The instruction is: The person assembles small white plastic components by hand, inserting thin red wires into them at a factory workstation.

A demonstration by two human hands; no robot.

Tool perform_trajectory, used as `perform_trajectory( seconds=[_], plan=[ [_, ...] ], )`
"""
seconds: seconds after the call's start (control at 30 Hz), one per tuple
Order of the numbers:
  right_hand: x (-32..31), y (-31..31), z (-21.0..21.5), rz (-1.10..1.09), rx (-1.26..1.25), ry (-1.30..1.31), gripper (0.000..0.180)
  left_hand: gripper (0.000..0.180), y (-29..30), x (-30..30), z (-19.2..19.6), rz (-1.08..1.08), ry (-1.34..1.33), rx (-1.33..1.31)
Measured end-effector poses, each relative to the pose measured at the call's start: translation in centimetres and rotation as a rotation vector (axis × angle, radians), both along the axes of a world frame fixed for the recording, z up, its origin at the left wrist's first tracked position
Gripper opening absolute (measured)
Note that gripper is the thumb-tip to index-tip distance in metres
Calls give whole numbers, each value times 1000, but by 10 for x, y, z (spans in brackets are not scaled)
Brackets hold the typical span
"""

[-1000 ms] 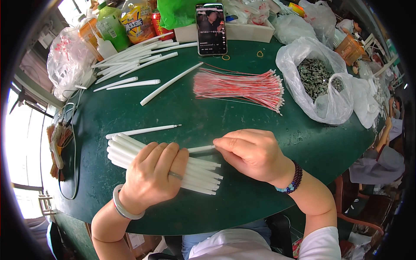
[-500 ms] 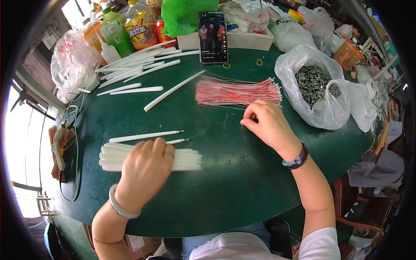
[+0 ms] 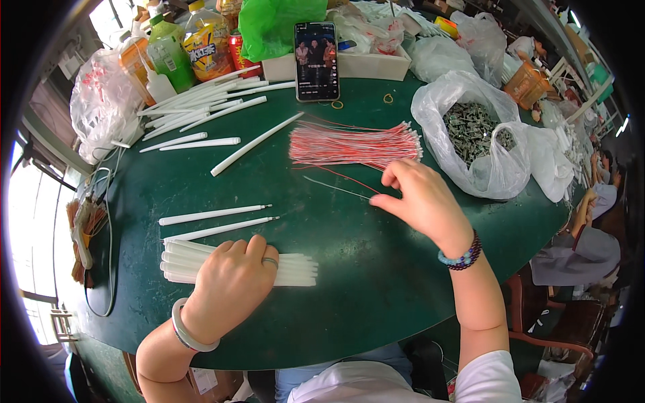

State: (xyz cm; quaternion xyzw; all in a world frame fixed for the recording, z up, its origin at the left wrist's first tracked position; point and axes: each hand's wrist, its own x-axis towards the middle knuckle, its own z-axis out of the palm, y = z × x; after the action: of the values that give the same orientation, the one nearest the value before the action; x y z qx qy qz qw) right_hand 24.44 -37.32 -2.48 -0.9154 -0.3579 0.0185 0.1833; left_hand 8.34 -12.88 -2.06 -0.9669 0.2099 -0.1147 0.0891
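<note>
Left hand (image 3: pixel 232 285) curled round white tube bundle (image 3: pixel 185 263), towards worktop (image 3: pixel 376 295) near edge: probably light, stiff, slick; grip mid-length. Right hand (image 3: pixel 393 188) half-open by red-and-white wires (image 3: pixel 353 145) (likely limp; pinch ends), hold unclear.

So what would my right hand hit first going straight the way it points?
Past the loose wires at your right hand, probably the bundle of red and white wires; I can't tell the hand's height.
</note>
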Motion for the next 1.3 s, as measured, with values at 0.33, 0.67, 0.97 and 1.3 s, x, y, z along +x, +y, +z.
perform_trajectory(
  seconds=[0.33,0.67,0.97,1.3],
  plan=[
    [-4,34,-32,197,191,-92,14,18,-4,-2,3,-11,26,-21],
    [-25,30,-19,248,416,132,21,38,1,-2,4,-10,-64,-100],
    [-33,26,-4,328,516,117,13,40,5,5,3,-125,-258,-107],
    [-32,25,-5,325,609,92,9,40,6,5,6,-135,-235,-146]
  ],
)
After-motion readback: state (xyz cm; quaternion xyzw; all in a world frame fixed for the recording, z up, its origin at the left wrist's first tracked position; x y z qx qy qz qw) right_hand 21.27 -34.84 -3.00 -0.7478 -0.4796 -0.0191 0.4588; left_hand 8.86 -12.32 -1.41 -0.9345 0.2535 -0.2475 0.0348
